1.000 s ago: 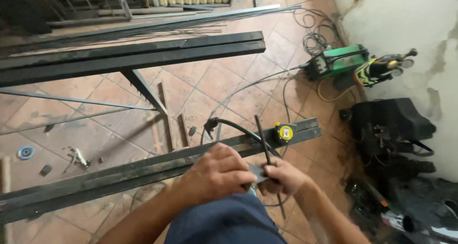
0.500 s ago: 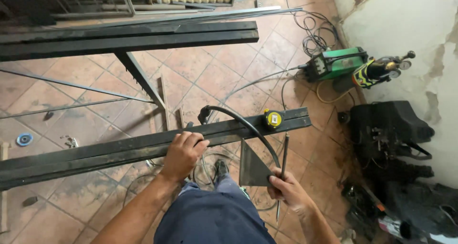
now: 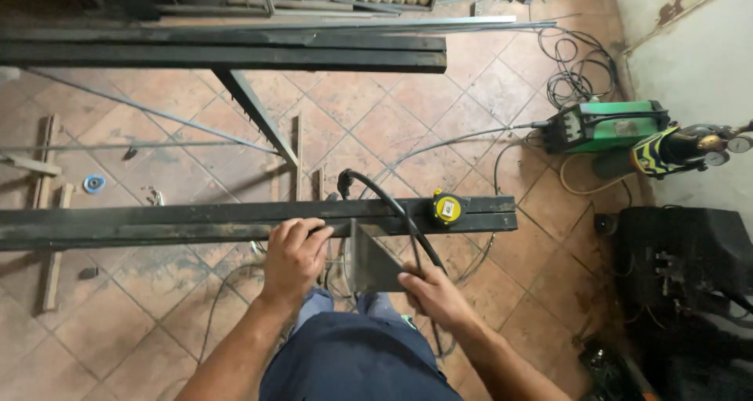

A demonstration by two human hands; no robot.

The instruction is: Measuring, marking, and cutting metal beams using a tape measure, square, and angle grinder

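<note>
Tiled workshop floor: left hand (image 3: pixel 294 252) is gripping the steel beam (image 3: pixel 157 222), fingers curled over it, while right hand (image 3: pixel 431 291), fingers clamped, is pressing a metal plate (image 3: pixel 372 260) squarely at its 6 o'clock edge.

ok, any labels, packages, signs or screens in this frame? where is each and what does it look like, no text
Tape measure: on the dark steel beam, right of the left hand; round yellow-and-black case with a small pale label on top.
Welding machine: on the tiled floor by the right wall; green box with a pale front panel, print too small to make out.
No packages, signs or screens show.
</note>
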